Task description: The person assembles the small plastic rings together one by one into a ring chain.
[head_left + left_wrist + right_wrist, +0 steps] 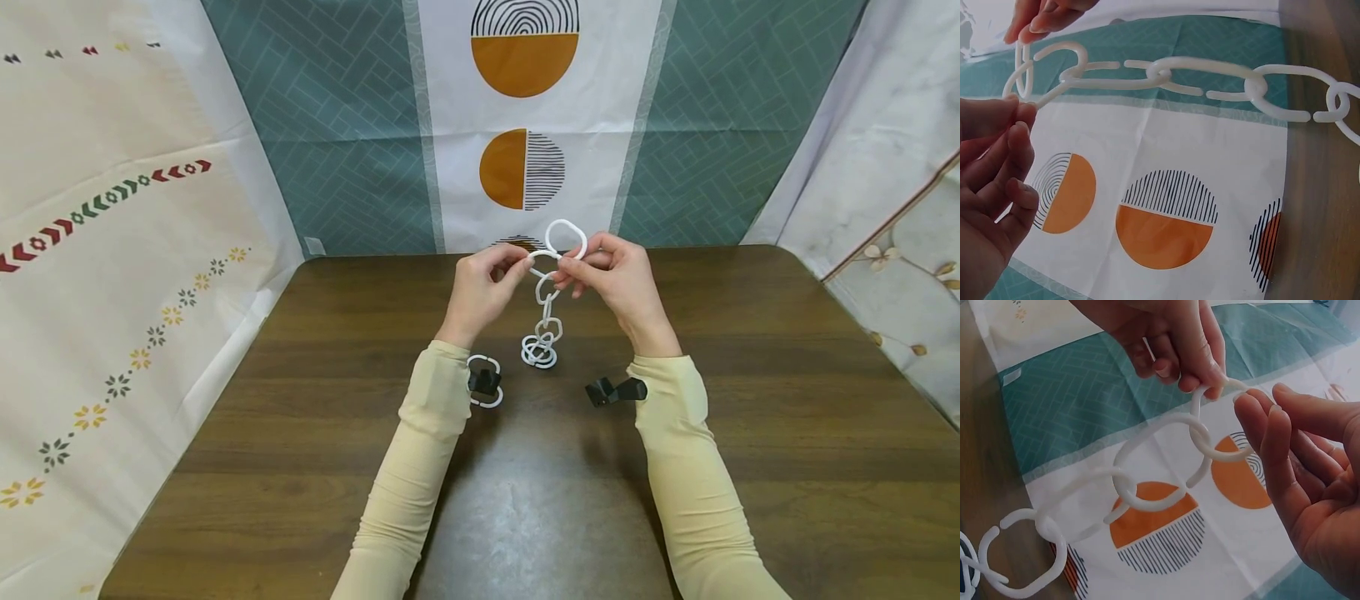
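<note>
A brown wood-grain table [757,433] is reflecting soft light, while a teal-and-white cloth [337,125] is hanging behind it between pale patterned drapes [97,325].

The chain [1207,64] is white, the sleeves [416,454] plain pale yellow, the table [787,400] streaked brown.

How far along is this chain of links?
Done: a multi-link chain hangs joined. In hand: the left hand pinches its upper end; the right hand holds another link, whether hooked in is unclear. Left, probably: adding the white piece on the table, partly hidden by the left wrist camera.
</note>
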`<state>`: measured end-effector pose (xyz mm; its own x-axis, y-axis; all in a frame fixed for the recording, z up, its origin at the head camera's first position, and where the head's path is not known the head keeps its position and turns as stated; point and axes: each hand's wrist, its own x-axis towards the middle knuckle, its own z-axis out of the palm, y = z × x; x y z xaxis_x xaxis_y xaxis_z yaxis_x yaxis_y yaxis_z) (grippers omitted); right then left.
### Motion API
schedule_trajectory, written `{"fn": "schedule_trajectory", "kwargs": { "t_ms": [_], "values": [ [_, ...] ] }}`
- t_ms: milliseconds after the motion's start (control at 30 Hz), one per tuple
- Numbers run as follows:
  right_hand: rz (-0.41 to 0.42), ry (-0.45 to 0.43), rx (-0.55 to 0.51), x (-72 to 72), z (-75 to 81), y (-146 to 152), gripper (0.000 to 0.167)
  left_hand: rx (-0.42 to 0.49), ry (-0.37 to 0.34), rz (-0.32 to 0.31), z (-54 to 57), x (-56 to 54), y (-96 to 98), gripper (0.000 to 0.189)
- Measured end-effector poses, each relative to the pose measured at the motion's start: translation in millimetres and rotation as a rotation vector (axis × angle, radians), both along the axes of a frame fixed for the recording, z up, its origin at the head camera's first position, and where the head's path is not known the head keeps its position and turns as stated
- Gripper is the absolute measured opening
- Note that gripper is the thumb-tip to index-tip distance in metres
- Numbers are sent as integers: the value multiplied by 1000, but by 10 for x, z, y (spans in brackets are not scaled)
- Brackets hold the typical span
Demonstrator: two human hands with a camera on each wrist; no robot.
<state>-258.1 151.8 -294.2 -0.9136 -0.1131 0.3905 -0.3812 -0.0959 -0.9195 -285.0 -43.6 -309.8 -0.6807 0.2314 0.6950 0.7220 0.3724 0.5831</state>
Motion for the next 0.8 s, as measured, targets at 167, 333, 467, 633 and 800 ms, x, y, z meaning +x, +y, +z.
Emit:
{"fn": "schedule_trajectory", "kwargs": {
  "t_ms": [167,333,467,633,800],
  "values": [
    [8,5,21,-6,-2,-2,10,38,29,7,-3,6,-6,12],
    [-13,0,50,-18,-14,-36,12,70,33,2,-3,12,9,13],
    [-33,2,97,-24,-11,-85,13,85,43,-14,2,15,36,13],
    [-68,25,159,-3,14,-88,10,92,28,-16,7,18,55,13],
    [-132,79,268,31,50,-24,12,89,-6,-20,6,9,54,15]
  ]
}}
